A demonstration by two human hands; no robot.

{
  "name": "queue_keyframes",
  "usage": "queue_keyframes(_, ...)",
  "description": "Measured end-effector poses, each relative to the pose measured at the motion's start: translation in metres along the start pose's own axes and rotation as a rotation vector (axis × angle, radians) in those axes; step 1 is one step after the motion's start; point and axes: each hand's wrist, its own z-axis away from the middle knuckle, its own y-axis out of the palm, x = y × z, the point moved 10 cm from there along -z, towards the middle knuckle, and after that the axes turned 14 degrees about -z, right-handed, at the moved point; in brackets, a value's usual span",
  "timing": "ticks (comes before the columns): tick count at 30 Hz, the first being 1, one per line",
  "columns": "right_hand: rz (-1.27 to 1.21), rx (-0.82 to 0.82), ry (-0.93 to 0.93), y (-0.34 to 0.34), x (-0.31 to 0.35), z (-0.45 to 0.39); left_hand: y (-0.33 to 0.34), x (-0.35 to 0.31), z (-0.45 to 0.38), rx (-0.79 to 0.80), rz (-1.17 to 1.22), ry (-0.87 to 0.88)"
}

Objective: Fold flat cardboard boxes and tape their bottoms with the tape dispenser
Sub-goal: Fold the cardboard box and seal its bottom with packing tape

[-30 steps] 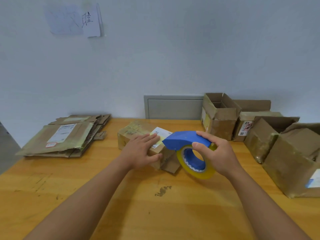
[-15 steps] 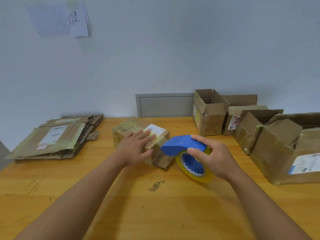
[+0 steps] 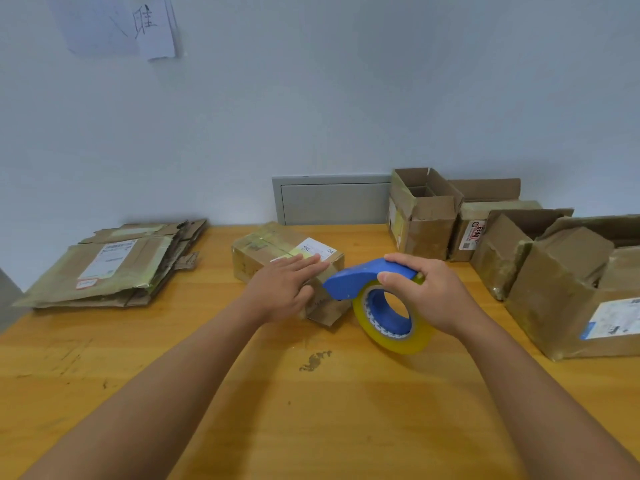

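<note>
A small folded cardboard box (image 3: 263,251) with a white label lies on the wooden table (image 3: 311,410) at the centre. My left hand (image 3: 284,289) presses flat on its near top, fingers straight. My right hand (image 3: 429,292) grips the blue tape dispenser (image 3: 363,277), which carries a yellow tape roll (image 3: 394,327). The dispenser's front end sits against the box's near right corner, and the roll stands just right of the box.
A stack of flat cardboard boxes (image 3: 114,265) lies at the left. Several folded boxes (image 3: 426,216) stand along the back right, with a larger one (image 3: 575,299) at the right edge. A grey wall panel (image 3: 332,200) is behind the table.
The view has shifted slightly. Both hands and the dispenser stay almost where they were on the box; the dispenser sits a little closer to the box corner.
</note>
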Motion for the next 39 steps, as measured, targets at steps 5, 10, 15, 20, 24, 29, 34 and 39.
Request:
queue_keyframes(5, 0.068, 0.013, -0.015, 0.006, 0.002, 0.006, -0.001, -0.002, 0.000, 0.026, 0.039, -0.009)
queue_keyframes(10, 0.135, 0.047, -0.004, 0.019, 0.010, -0.013, -0.005, 0.000, -0.003, -0.009, 0.201, -0.103)
queue_keyframes(15, 0.274, 0.136, 0.050, 0.040, 0.012, -0.024, -0.003, 0.004, -0.006, -0.071, 0.225, -0.151)
queue_keyframes(20, 0.208, -0.032, 0.052, 0.014, -0.002, -0.010, -0.008, 0.006, -0.007, -0.155, 0.253, -0.212)
queue_keyframes(24, 0.117, -0.141, 0.005, -0.016, -0.005, 0.001, -0.013, 0.008, -0.011, -0.177, 0.323, -0.294)
queue_keyframes(29, 0.016, -0.357, -0.038, -0.043, -0.005, 0.006, -0.018, 0.006, -0.010, -0.256, 0.271, -0.335)
queue_keyframes(34, -0.044, -0.468, -0.072, -0.034, -0.008, -0.002, -0.013, -0.008, -0.009, -0.263, 0.154, -0.304)
queue_keyframes(39, -0.059, -0.517, -0.086, -0.012, -0.018, -0.015, -0.016, -0.010, -0.005, -0.328, 0.124, -0.325)
